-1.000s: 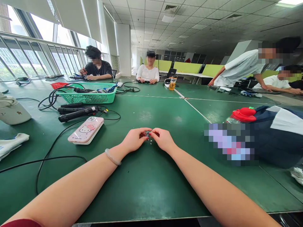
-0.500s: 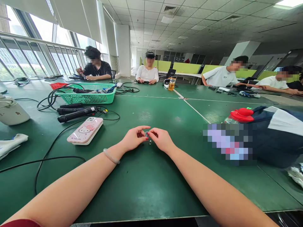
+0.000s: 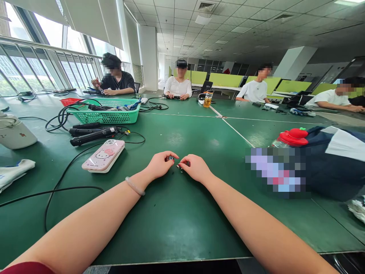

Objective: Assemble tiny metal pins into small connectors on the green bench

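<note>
My left hand (image 3: 159, 164) is closed, with a tiny dark piece with light specks (image 3: 171, 158) pinched between thumb and forefinger; it looks like a small electronic part, but its kind is unclear. Just to the right, my right hand (image 3: 195, 167) is closed too, its fingertips around a tiny pale piece (image 3: 178, 166) too small to name. Right below those fingertips, a small silvery piece (image 3: 181, 171) lies on the green table (image 3: 171, 220). A gap separates the two hands.
A pink phone (image 3: 104, 155) lies left of my hands, near black cables and black cylindrical tools (image 3: 94, 136). Behind is a green basket (image 3: 114, 117). A dark bag (image 3: 336, 167) and red-lidded bottle (image 3: 293, 137) stand at right. Several people sit around the table.
My hands, together on the small dark piece before, have moved apart. The left keeps that piece, while a tiny pale piece now shows at the right fingertips. One person at right has sat back.
</note>
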`<state>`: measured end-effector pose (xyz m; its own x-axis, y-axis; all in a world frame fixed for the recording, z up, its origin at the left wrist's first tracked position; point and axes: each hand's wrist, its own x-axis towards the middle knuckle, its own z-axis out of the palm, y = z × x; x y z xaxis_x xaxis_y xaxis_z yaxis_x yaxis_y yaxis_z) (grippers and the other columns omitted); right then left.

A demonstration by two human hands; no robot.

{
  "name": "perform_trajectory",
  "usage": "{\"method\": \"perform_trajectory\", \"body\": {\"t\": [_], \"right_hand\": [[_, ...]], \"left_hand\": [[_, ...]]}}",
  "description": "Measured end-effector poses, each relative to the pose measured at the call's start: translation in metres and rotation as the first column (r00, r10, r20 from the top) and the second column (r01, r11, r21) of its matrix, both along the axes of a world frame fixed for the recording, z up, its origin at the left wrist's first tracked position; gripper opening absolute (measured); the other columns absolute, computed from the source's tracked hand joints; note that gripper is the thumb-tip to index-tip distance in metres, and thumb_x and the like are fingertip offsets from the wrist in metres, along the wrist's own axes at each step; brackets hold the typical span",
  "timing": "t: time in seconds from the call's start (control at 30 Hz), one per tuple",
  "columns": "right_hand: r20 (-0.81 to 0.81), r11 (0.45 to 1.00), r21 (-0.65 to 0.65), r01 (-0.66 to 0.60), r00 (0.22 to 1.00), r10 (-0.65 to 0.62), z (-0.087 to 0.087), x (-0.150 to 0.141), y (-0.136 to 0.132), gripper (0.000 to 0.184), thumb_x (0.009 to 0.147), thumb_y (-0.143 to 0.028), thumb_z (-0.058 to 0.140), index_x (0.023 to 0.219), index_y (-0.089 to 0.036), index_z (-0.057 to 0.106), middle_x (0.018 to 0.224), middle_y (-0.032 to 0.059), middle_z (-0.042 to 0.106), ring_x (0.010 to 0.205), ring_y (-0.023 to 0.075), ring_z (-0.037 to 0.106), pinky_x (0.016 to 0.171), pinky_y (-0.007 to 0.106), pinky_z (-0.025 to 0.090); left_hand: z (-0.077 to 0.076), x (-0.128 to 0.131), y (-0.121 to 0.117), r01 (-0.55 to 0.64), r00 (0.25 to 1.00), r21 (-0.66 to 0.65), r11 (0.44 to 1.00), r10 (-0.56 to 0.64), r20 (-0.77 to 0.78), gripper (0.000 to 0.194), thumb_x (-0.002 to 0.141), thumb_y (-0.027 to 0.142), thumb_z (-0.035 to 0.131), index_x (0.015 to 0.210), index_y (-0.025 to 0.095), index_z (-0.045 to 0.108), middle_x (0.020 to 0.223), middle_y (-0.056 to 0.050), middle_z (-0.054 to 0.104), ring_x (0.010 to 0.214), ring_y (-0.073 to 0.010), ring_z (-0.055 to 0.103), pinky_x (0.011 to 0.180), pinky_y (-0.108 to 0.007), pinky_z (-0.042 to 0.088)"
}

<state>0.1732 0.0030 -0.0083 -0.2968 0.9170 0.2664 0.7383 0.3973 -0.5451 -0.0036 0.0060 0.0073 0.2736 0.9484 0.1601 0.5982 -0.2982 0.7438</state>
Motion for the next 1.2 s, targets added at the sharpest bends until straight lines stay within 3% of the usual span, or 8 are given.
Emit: {"method": "perform_trajectory", "body": {"t": [0.17,0.4,0.57,0.77,1.03,1.2], "right_hand": [[0.05,0.999,-0.03,0.028,0.998,-0.026,-0.0004,-0.0087,-0.0021,0.013,0.075,-0.031,0.06,0.067,-0.021,0.062,0.075,0.0017,0.057,0.066,0.0131,0.05,0.057,0.025,0.036],[0.037,1.0,-0.022,-0.005,0.999,0.005,-0.0022,-0.0045,-0.0008,0.011,0.077,-0.025,0.058,0.068,-0.019,0.059,0.074,0.0007,0.056,0.066,0.0121,0.049,0.059,0.024,0.036],[-0.055,0.999,0.047,-0.009,0.998,0.011,0.0008,-0.0024,-0.0004,0.012,0.078,-0.024,0.056,0.067,-0.019,0.058,0.071,0.0004,0.055,0.065,0.012,0.048,0.06,0.024,0.036],[-0.141,0.987,0.157,-0.016,0.989,0.039,0.0059,-0.0068,-0.0051,0.011,0.08,-0.022,0.054,0.07,-0.02,0.059,0.073,0.0005,0.056,0.069,0.0131,0.05,0.065,0.025,0.038],[0.058,0.948,0.3,-0.107,0.994,0.093,0.0055,-0.008,-0.0075,0.015,0.085,-0.018,0.047,0.079,-0.019,0.061,0.084,0.0044,0.059,0.078,0.0152,0.052,0.071,0.027,0.041],[0.189,0.935,0.323,-0.145,0.978,0.086,0.0074,-0.0076,-0.0094,0.022,0.088,-0.021,0.043,0.086,-0.019,0.065,0.088,0.006,0.061,0.083,0.0167,0.052,0.075,0.029,0.041]], "left_hand": [[-0.0034,-0.0015,0.0028,-0.053,0.999,-0.014,0.999,0.053,0.0,0.027,0.068,0.022,0.047,0.086,0.019,0.066,0.061,0.002,0.057,0.054,-0.0115,0.047,0.053,-0.023,0.038],[-0.0051,-0.001,0.0013,-0.05,0.998,0.023,0.998,0.049,0.026,0.03,0.074,0.033,0.051,0.099,0.023,0.064,0.069,0.001,0.061,0.062,-0.0131,0.053,0.061,-0.024,0.042],[-0.0089,-0.0015,0.0042,-0.005,0.999,0.003,1.0,0.005,0.036,0.032,0.077,0.026,0.048,0.105,0.022,0.061,0.074,-0.001,0.064,0.067,-0.0137,0.056,0.066,-0.025,0.044],[-0.0058,0.0012,0.0001,0.069,0.997,-0.018,0.997,-0.068,0.033,0.025,0.072,0.025,0.056,0.096,0.022,0.062,0.075,0.001,0.065,0.07,-0.0138,0.059,0.069,-0.025,0.045],[-0.0052,0.0018,-0.0011,0.117,0.988,-0.036,0.993,-0.112,0.104,0.022,0.068,0.027,0.061,0.089,0.02,0.061,0.08,0.0,0.066,0.074,-0.0143,0.059,0.072,-0.026,0.046],[-0.0032,0.0015,-0.0009,0.075,0.995,-0.037,0.996,-0.072,0.07,0.022,0.068,0.024,0.061,0.089,0.02,0.061,0.078,0.0,0.066,0.075,-0.014,0.06,0.073,-0.026,0.046]]}}
